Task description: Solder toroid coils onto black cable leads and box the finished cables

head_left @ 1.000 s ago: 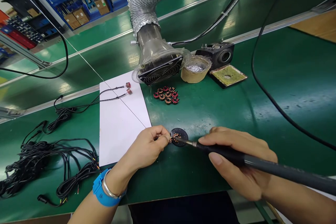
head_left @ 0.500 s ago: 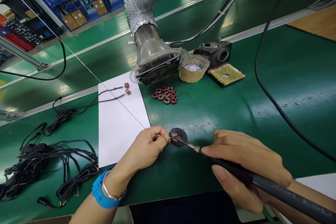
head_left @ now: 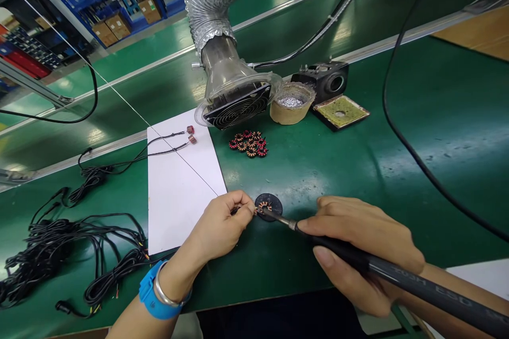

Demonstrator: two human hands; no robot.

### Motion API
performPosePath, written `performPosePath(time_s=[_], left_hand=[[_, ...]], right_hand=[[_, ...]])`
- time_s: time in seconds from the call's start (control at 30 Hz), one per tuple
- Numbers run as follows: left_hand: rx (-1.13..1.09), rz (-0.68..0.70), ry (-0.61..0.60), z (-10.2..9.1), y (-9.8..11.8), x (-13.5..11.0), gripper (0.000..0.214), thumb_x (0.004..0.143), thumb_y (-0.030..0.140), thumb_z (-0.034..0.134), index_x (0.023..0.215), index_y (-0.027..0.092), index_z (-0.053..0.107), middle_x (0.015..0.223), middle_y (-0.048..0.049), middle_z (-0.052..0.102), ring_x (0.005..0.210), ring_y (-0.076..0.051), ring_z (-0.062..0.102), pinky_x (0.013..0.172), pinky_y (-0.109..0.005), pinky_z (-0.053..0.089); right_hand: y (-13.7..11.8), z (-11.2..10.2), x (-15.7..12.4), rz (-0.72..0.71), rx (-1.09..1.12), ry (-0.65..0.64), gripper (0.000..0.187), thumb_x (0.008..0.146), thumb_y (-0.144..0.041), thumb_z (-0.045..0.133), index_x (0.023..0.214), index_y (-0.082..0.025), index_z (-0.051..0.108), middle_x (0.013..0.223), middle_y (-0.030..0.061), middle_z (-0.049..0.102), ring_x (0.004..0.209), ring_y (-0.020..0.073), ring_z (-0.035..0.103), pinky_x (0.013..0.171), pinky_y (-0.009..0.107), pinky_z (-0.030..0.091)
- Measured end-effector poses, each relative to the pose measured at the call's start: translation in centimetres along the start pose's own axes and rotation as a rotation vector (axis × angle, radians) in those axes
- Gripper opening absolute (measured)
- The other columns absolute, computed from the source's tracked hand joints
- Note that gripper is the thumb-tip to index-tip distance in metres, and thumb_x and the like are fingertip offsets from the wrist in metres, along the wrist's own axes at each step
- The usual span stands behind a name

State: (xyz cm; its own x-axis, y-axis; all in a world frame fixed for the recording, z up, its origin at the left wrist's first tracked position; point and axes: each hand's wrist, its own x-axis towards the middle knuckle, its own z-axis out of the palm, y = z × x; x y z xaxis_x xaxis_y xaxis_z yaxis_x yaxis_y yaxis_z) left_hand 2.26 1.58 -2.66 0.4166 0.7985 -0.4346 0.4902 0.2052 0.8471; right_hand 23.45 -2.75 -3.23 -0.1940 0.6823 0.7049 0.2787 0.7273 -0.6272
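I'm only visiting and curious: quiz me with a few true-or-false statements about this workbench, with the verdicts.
1. The soldering iron is in the grip of the right hand. True.
2. A blue wristband is on the right wrist. False: the blue wristband is on the left wrist.
3. The iron's tip is over the round black pad. True.
4. The coil cluster lies on the white sheet. False: the coil cluster lies beside the white sheet, on the green bench.
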Motion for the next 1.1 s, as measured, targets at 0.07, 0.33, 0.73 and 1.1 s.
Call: performPosePath(time_s=[0.07, 0.33, 0.73, 1.1], left_hand=[[-0.003, 0.001, -0.006, 0.05, 0.02, -0.02, 0.017, 0.091, 0.029, 0.046, 0.079, 0.018, 0.054, 0.064, 0.0055, 0.043, 0.058, -0.010, 0.038, 0.055, -0.023, 0.030], [-0.039, -0.013, -0.023, 0.12, 0.14, -0.09, 0.018, 0.091, 0.029, 0.047, 0.078, 0.019, 0.053, 0.063, 0.0058, 0.042, 0.057, -0.009, 0.036, 0.055, -0.022, 0.029], [-0.021, -0.017, -0.025, -0.04, 0.17, -0.10, 0.018, 0.091, 0.029, 0.047, 0.078, 0.018, 0.054, 0.063, 0.0058, 0.041, 0.057, -0.010, 0.036, 0.055, -0.023, 0.029], [-0.028, -0.018, -0.053, -0.06, 0.35, -0.14, 0.017, 0.090, 0.028, 0.047, 0.078, 0.018, 0.054, 0.064, 0.0054, 0.042, 0.058, -0.010, 0.036, 0.055, -0.022, 0.029]], right_hand=[[0.02, 0.07, -0.13, 0.008, 0.012, 0.003, 0.027, 0.074, -0.008, 0.050, 0.097, -0.014, 0.063, 0.058, 0.0028, 0.057, 0.045, 0.0147, 0.051, 0.045, 0.031, 0.040], [0.00, 0.17, -0.04, 0.011, 0.007, 0.013, 0.026, 0.073, -0.008, 0.051, 0.096, -0.013, 0.063, 0.058, 0.0036, 0.058, 0.047, 0.0165, 0.055, 0.046, 0.032, 0.040], [-0.04, -0.18, 0.15, -0.019, 0.014, 0.024, 0.028, 0.072, -0.007, 0.050, 0.098, -0.012, 0.062, 0.060, 0.0024, 0.056, 0.046, 0.0144, 0.052, 0.045, 0.030, 0.040], [0.06, -0.32, 0.34, 0.003, -0.006, 0.015, 0.035, 0.074, -0.008, 0.050, 0.106, -0.018, 0.061, 0.060, 0.0014, 0.058, 0.047, 0.0147, 0.053, 0.044, 0.030, 0.044]])
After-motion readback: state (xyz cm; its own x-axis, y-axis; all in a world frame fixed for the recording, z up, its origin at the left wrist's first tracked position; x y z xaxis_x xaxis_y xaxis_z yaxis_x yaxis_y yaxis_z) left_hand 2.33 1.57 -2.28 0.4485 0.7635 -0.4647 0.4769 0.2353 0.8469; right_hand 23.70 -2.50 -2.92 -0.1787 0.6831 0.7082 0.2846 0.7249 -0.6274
